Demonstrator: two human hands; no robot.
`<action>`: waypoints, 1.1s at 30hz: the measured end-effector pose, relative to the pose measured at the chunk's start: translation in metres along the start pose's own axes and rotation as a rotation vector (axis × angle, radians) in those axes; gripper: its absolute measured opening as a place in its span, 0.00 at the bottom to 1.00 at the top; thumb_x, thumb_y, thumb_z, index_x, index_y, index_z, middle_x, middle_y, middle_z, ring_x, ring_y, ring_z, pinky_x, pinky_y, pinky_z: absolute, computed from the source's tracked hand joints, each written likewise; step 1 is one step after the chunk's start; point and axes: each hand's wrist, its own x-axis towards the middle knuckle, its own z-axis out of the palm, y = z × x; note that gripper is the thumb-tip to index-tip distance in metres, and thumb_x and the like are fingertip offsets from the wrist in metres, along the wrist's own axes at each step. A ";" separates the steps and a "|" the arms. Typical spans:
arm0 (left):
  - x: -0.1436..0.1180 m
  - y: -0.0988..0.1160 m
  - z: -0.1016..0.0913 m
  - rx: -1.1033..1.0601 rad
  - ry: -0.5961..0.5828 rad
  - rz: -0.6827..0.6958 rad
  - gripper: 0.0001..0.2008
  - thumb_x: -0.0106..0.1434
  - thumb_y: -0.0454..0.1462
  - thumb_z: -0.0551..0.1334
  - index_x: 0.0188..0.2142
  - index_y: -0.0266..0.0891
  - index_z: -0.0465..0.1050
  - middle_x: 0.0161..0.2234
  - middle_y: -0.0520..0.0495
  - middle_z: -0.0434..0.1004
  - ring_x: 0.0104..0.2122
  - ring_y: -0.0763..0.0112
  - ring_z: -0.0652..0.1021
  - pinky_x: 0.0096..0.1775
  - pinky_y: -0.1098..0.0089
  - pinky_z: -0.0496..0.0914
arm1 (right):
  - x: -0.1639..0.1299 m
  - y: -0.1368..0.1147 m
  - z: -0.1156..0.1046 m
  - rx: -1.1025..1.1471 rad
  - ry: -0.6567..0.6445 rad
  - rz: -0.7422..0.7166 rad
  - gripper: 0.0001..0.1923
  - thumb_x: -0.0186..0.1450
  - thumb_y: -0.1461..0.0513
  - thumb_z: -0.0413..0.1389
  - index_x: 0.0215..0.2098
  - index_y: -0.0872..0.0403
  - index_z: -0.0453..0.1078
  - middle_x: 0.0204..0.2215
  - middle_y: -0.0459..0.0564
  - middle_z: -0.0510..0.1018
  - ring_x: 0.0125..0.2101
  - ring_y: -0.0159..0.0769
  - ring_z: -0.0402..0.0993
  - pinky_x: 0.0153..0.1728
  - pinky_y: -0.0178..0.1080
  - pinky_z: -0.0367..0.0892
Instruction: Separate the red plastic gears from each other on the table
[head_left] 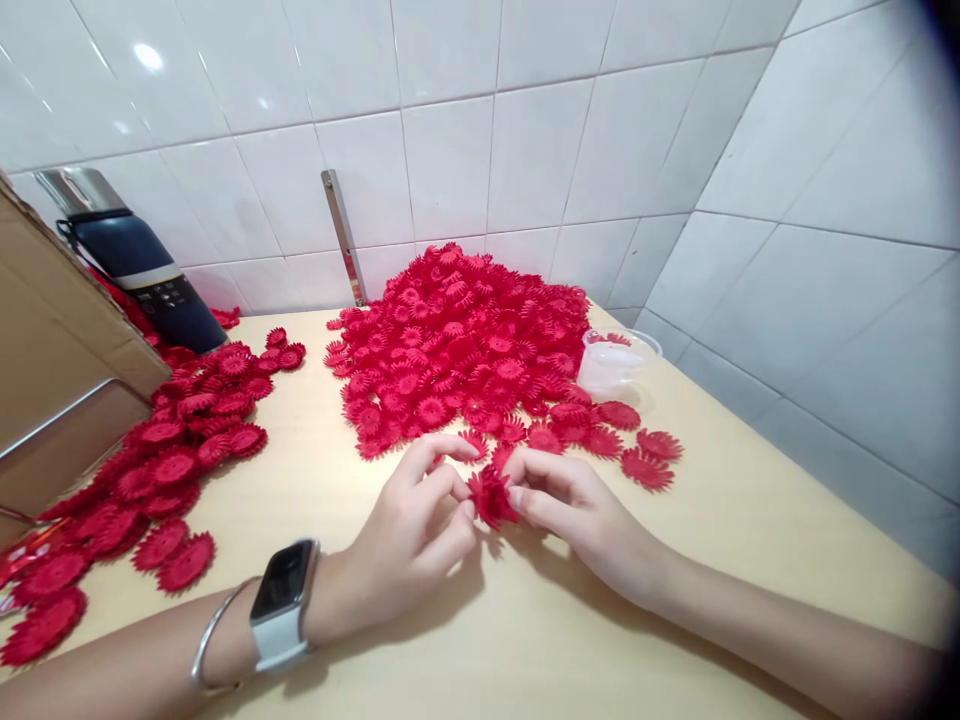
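Note:
Between my two hands, just above the table, is a small red flower [491,497] with pointed petals. My left hand [420,520], with a watch and a bangle at its wrist, pinches the flower's left side between thumb and finger. On the other side, the thumb and fingertips of my right hand [574,510] are closed on the flower's right edge. Right behind the hands rises a large pile of red fabric-like flower pieces [450,350]. A few loose flower pieces [649,467] lie to the right of my right hand.
A clear plastic cup [619,365] stands at the pile's right edge. At the left are more red flower pieces [172,465], a dark blue bottle [154,265] and a cardboard box [60,330]. A metal strip [343,235] leans on the tiled wall [450,160] behind the table [540,640].

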 end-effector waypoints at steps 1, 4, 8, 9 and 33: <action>-0.001 0.000 0.000 0.006 -0.001 0.012 0.07 0.57 0.27 0.52 0.29 0.37 0.66 0.43 0.43 0.62 0.44 0.66 0.67 0.45 0.65 0.64 | 0.000 0.001 0.001 -0.020 -0.009 -0.006 0.09 0.59 0.60 0.49 0.23 0.56 0.59 0.19 0.43 0.66 0.20 0.27 0.61 0.21 0.30 0.56; -0.002 0.000 0.000 0.022 -0.005 0.044 0.07 0.57 0.28 0.52 0.29 0.37 0.65 0.43 0.43 0.62 0.45 0.66 0.66 0.45 0.65 0.64 | 0.000 0.002 0.003 -0.138 -0.001 0.006 0.13 0.57 0.56 0.53 0.22 0.55 0.56 0.16 0.40 0.60 0.18 0.25 0.55 0.19 0.30 0.51; -0.001 0.001 0.000 0.023 -0.005 0.048 0.07 0.58 0.28 0.51 0.28 0.37 0.64 0.42 0.43 0.62 0.44 0.66 0.67 0.45 0.66 0.64 | 0.000 0.000 0.005 -0.256 -0.030 -0.005 0.12 0.58 0.61 0.52 0.20 0.55 0.55 0.16 0.39 0.56 0.19 0.25 0.51 0.19 0.30 0.48; -0.001 0.001 0.000 0.020 0.009 0.034 0.07 0.58 0.28 0.50 0.28 0.37 0.64 0.42 0.43 0.62 0.44 0.67 0.67 0.45 0.66 0.64 | 0.000 0.000 0.005 -0.244 -0.052 -0.022 0.12 0.60 0.63 0.49 0.20 0.55 0.56 0.17 0.40 0.57 0.19 0.25 0.51 0.19 0.30 0.48; 0.005 0.001 0.002 0.022 -0.186 0.040 0.07 0.61 0.29 0.49 0.34 0.36 0.64 0.43 0.44 0.63 0.43 0.69 0.66 0.46 0.70 0.62 | -0.001 0.000 0.005 -0.230 -0.046 0.003 0.14 0.60 0.60 0.49 0.19 0.55 0.54 0.15 0.39 0.55 0.18 0.25 0.50 0.18 0.31 0.47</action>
